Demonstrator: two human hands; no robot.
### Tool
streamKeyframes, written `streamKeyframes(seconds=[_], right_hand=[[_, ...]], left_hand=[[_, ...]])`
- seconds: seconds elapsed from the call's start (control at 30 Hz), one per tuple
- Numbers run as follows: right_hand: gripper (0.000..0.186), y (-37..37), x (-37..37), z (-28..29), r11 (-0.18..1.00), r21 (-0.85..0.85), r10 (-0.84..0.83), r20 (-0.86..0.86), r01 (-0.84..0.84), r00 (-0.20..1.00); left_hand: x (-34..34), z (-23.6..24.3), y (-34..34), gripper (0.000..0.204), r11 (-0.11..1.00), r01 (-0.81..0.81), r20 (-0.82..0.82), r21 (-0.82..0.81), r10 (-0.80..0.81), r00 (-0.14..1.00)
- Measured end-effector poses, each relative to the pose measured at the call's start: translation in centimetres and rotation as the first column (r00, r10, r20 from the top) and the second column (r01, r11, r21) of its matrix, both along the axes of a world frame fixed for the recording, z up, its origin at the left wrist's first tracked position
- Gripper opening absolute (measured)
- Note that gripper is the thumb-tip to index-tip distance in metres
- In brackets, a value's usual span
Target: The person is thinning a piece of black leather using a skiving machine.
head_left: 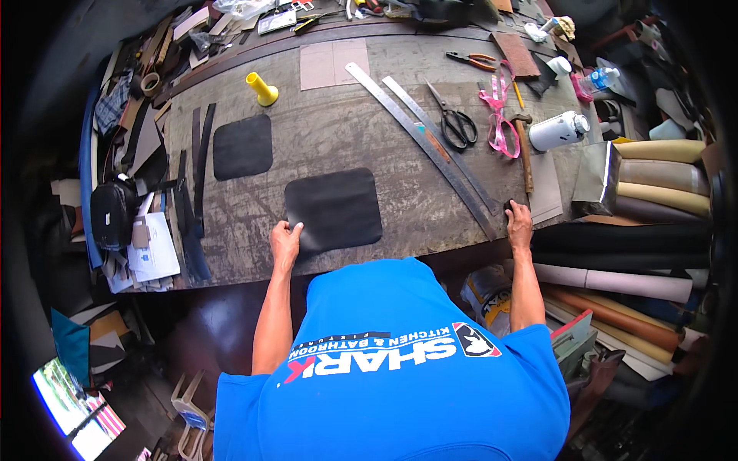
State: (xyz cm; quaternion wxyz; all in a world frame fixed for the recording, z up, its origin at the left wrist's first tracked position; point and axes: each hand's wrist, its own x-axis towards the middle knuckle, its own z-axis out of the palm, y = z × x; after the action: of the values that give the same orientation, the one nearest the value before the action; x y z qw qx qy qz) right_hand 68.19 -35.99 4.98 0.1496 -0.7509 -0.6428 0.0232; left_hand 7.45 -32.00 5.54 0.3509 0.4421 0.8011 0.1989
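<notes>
Pinching the larger panel [338, 201] by its left edge, near the close corner, between thumb and fingers of the left hand [285, 240]. Lying flat on the counter [254, 211], that is, near the front edge and straight ahead of the body. Showing plain black with rounded corners, so probably being already cut to outline. Having the smaller panel [243, 147] lying farther off to the left, flat and apart, and likewise looking fully shaped. Showing no seam or fitting that can be made out on either of the 2; so, as a judgement, standing at 2 pieces shaped and 0 joined.

Apparently pinching a small dark thing [508, 204] in the right hand [520, 220], at the counter's right front, just beside the near ends of 2 rulers [401, 117]; being too small there to identify.

Lying untouched beyond the rulers: scissors [446, 112], with pliers [478, 60] farther back and a hammer [526, 157] to the right, beside a white bottle [559, 131]. Leaving black strips [205, 146] lying left of the smaller panel, perhaps as offcuts. Standing a yellow cone [263, 90] behind it, and laying a pale sheet [334, 64] at the back.
</notes>
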Motion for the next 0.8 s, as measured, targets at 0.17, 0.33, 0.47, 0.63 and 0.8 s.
streamKeyframes(seconds=[0.17,0.33,0.47,0.63,0.8], right_hand=[[0.021,0.8,-1.1,-0.4,0.998,-0.024,-0.053,0.246,0.061,0.968],[0.015,2.3,-12.4,3.6,0.938,0.071,-0.261,-0.501,0.340,0.825],[0.013,1.8,-23.5,3.7,0.981,-0.033,-0.130,-0.840,0.190,0.526],[0.017,1.4,-30.7,2.6,0.995,-0.052,-0.089,-0.844,0.084,0.529],[0.029,1.1,-34.0,3.4,0.947,0.268,0.268,-0.356,-0.177,0.895]], left_hand=[[0.0,-0.4,-0.6,0.032,0.998,-0.015,-0.022,0.069,0.017,1.000],[0.2,0.0,-0.2,0.032,0.997,0.019,-0.097,0.080,-0.012,0.995],[-0.8,0.1,-0.3,0.029,0.997,0.070,-0.021,0.034,-0.069,0.997],[-2.5,-0.2,-0.2,0.028,0.999,0.049,0.318,0.001,-0.047,0.947],[-2.9,-0.1,0.4,0.027,0.991,0.135,0.508,0.004,-0.118,0.853]])
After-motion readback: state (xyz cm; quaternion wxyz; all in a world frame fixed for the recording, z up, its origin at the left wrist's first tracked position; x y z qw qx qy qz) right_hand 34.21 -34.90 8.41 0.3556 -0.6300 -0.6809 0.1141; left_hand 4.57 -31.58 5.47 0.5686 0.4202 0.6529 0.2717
